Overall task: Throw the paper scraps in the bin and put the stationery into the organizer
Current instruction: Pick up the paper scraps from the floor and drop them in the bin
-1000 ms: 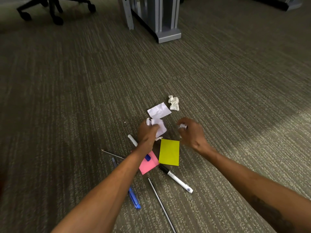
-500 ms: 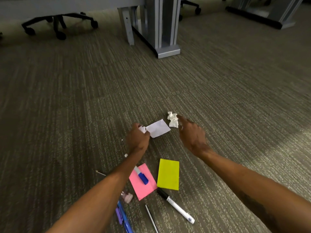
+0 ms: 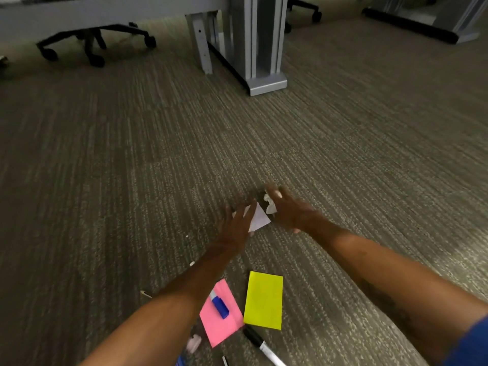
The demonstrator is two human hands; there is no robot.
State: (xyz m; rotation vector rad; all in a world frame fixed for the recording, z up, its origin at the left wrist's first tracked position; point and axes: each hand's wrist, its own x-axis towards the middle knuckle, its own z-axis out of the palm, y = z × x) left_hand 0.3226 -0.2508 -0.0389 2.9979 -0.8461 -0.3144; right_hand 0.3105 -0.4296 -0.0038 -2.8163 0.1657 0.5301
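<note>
Left hand (image 3: 236, 225) flat, fingers straight on white paper (image 3: 260, 219), likely to gather it off floor (image 3: 356, 154). Right hand (image 3: 291, 212) over crumpled scrap (image 3: 269, 204); too blurred to tell its grip

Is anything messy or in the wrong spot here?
Yes. Desk things lie on the carpet: a blue-capped marker across a pink note, a yellow note, a black marker, and a crumpled scrap.

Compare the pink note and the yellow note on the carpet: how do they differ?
The pink note has a blue-capped marker lying on it; the yellow note has nothing on it. The pink note lies turned at a slant, while the yellow note sits nearly square to the view. Both lie flat on the carpet, side by side.
</note>
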